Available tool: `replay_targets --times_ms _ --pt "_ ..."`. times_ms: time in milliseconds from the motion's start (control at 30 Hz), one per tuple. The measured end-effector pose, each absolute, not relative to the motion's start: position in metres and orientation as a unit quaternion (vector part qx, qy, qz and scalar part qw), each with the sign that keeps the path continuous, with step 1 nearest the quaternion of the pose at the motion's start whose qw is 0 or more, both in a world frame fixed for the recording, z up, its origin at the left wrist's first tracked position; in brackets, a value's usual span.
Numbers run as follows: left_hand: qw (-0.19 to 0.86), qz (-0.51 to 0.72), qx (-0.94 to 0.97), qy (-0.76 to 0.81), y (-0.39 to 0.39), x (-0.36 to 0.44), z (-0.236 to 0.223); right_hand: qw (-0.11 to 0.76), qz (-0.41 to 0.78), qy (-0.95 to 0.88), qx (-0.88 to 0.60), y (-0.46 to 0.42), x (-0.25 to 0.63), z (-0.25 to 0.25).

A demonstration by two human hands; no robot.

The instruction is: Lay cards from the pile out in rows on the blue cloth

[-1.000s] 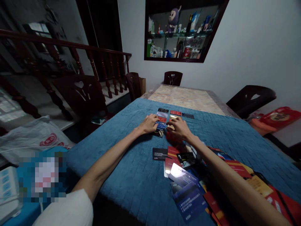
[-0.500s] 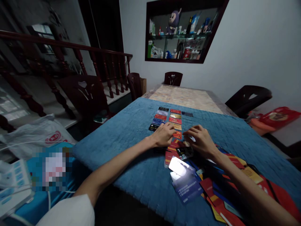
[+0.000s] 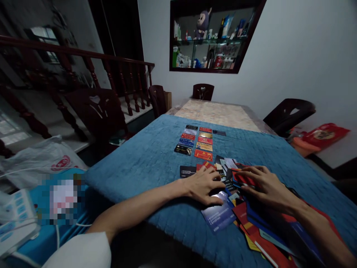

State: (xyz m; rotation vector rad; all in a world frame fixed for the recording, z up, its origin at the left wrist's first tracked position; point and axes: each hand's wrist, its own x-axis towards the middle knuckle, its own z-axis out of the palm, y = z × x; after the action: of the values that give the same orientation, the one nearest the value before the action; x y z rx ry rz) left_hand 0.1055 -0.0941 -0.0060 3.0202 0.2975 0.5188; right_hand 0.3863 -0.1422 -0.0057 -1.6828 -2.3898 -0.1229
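Observation:
A loose pile of plastic cards (image 3: 237, 208), red, blue, black and yellow, lies on the blue blanket (image 3: 145, 163) near me. My left hand (image 3: 205, 184) lies flat on the pile's left edge, fingers stretched over a shiny card. My right hand (image 3: 263, 188) rests on the pile beside it, fingers spread over a red card (image 3: 244, 179). Farther out, cards lie face up in neat rows (image 3: 196, 141) in two columns, with one dark card (image 3: 219, 132) set to their right. A single black card (image 3: 187, 171) lies apart left of the pile.
Bare marble table top (image 3: 220, 115) beyond the blanket. Dark wooden chairs: far end (image 3: 203, 91), left (image 3: 97, 109), right (image 3: 290, 115). Stair railing (image 3: 83, 63) at left. White plastic bag (image 3: 36, 162) lower left. Red bags (image 3: 320, 136) at right. Wall cabinet (image 3: 212, 35).
Both hands have drawn back from the neat rows to the loose pile near me. The rows now show one more red card at their near end.

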Motion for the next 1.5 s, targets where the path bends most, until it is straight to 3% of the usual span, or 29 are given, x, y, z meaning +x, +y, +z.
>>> replay_targets --times_ms 467,867,1233,1500 --pt "0.102 0.146 0.977 0.115 -0.085 0.099 0.000 0.128 -0.012 -0.813 -0.567 -0.152 0.360 0.002" --pt "0.047 0.158 0.974 0.155 -0.077 0.142 0.010 0.136 -0.037 -0.793 -0.593 -0.150 0.375 -0.006" --pt "0.104 0.172 0.968 0.154 -0.064 0.150 -0.007 0.180 -0.043 -0.814 -0.551 -0.150 0.361 -0.008" --pt "0.014 0.154 0.981 0.113 -0.064 0.145 -0.002 0.192 -0.013 -0.817 -0.544 -0.153 0.356 -0.003"
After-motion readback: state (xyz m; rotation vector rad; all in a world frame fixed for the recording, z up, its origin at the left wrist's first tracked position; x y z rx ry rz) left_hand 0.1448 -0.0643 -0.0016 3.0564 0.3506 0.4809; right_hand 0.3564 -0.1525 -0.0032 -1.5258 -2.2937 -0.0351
